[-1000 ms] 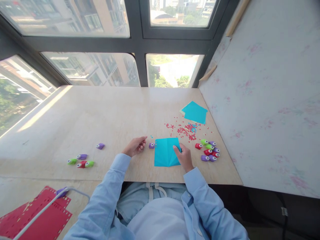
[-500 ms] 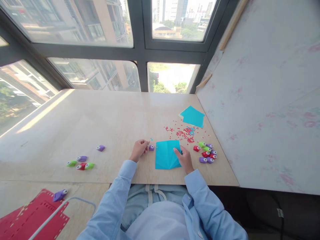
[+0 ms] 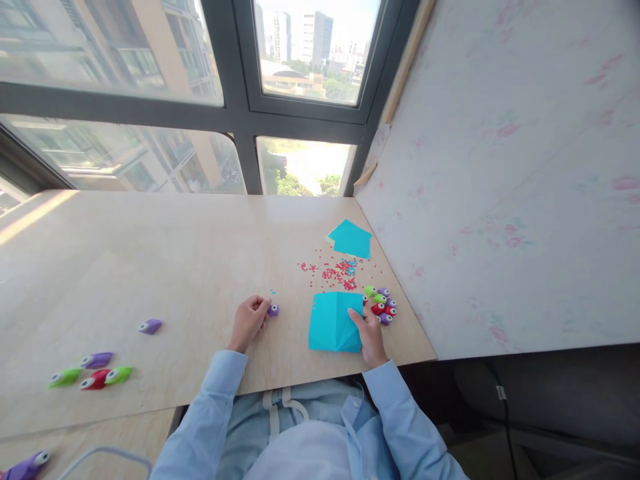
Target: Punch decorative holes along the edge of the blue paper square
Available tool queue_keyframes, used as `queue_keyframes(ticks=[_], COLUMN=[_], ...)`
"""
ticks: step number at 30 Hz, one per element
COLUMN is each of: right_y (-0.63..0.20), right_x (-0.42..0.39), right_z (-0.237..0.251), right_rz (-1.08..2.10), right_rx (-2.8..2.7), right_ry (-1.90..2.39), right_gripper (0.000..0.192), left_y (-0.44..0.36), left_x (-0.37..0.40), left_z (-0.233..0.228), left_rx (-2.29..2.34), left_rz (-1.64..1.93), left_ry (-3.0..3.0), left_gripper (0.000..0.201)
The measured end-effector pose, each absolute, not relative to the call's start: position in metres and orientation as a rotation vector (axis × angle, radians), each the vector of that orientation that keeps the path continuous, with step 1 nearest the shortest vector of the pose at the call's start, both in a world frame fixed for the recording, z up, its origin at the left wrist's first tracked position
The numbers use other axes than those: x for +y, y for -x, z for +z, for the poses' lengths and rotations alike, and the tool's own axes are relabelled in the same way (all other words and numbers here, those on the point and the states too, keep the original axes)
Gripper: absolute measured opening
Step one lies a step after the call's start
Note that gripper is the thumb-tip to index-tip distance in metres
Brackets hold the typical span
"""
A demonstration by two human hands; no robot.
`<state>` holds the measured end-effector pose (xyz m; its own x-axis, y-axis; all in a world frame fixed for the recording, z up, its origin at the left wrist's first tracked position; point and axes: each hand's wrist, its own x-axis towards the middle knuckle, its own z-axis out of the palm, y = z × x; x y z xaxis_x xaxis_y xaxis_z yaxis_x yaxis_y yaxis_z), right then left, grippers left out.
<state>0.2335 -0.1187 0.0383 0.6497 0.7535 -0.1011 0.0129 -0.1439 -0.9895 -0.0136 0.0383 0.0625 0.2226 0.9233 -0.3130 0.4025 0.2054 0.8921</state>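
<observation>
Pale plywood forms your tabletop (image 3: 165, 267), smooth and matte, running up to dark-framed windows (image 3: 235, 127) ahead and a whitish, pink-blotched panel (image 3: 500, 200) along your right. Your 2 hands work apart from each other, both sleeves in light blue cloth.

Your right hand (image 3: 371, 335) presses flat on the near right corner of a folded turquoise paper sheet (image 3: 333, 321); its fingers rest on the paper without gripping. That sheet is roughly rectangular with a crease down its middle, its long axis running away from you, with small punched holes along its left edge.

Farther off near the panel lies a second turquoise sheet (image 3: 351, 239), pointed like a house toward the windows. Between the 2 sheets spreads a scatter of tiny red punched bits (image 3: 333, 272).

Your left hand (image 3: 249, 321) curls with its fingertips touching a small purple punch (image 3: 273, 310), glossy plastic, left of the folded sheet. Just right of that sheet sits a cluster of green, purple and red punches (image 3: 381, 304). More punches (image 3: 93, 370) lie well off to your left.
</observation>
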Motion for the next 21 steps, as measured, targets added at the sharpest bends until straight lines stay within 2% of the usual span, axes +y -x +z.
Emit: queue_keyframes(ticks=[3,10,16,21], right_y=[-0.226,-0.209,-0.211,-0.211], right_x=[-0.121,-0.117,-0.117,-0.117], right_z=[0.038,0.032,0.031,0.025], right_rz=[0.694,0.339,0.311,0.314], right_rx=[-0.766,-1.094,-1.106,-1.101], right_ry=[1.650,1.904,1.925,1.956], right_gripper=[0.040,0.044,0.046,0.048], left_y=[0.014,0.020,0.024,0.023], left_x=[0.036,0.033,0.033,0.028], left_z=[0.060,0.054,0.055,0.055], left_rx=[1.341,1.229,1.169,1.201], left_rz=[0.627,0.637,0.542,0.726], left_ry=[-1.427,-1.507,-1.576,-1.529], left_gripper=[0.038,0.048,0.042,0.041])
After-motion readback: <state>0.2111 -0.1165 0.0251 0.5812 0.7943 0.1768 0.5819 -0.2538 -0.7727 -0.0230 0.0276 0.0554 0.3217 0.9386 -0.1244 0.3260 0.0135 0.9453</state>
